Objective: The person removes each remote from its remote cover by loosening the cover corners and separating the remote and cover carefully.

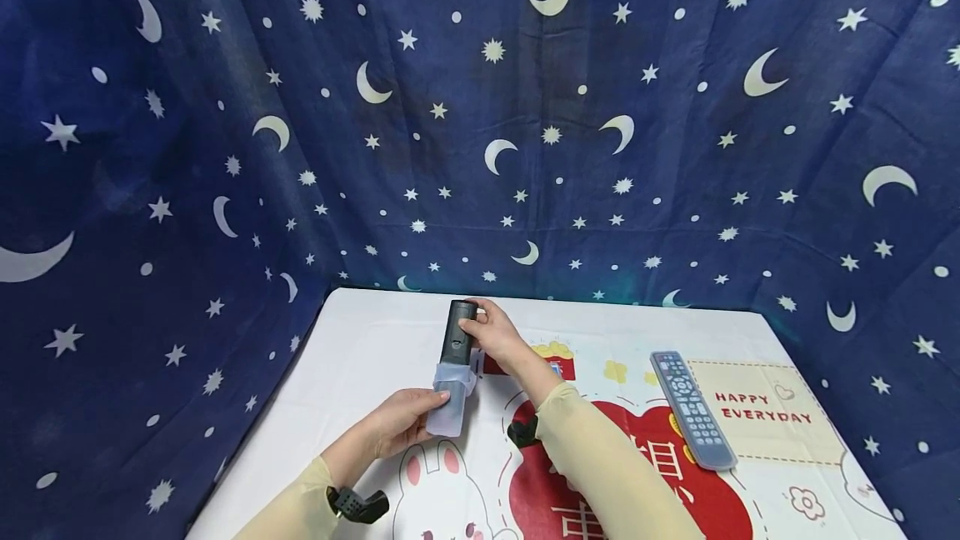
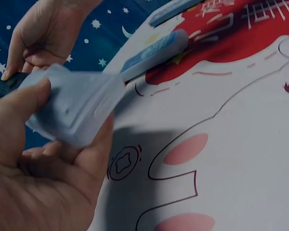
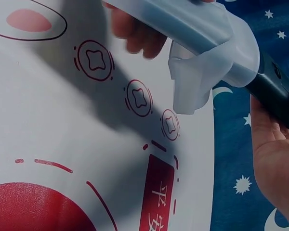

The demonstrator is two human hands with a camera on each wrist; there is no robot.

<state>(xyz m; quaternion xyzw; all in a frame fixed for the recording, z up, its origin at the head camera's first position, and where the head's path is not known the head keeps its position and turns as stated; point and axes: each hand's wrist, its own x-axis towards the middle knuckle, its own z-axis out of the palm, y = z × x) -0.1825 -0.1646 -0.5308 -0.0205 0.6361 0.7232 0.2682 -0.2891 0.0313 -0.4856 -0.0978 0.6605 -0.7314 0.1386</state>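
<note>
In the head view, a black remote control (image 1: 456, 336) stands partly inside a translucent silicone cover (image 1: 447, 417). Its smooth face, without rows of buttons, is turned up. My left hand (image 1: 401, 423) pinches the lower part of the cover, thumb on top and fingers beneath. The far end of the remote is held by my right hand (image 1: 497, 333), with the thumb on its upper face. In the right wrist view, the cover's mouth is folded back into a loose flap (image 3: 195, 86) that hangs down around the remote. Fingers hide part of the far end.
On the right of the white printed tablecloth (image 1: 375, 332) lies a blue-grey remote control (image 1: 693, 411) with many buttons. A dark blue curtain (image 1: 450, 107) with moons and stars stands behind the table and at both sides.
</note>
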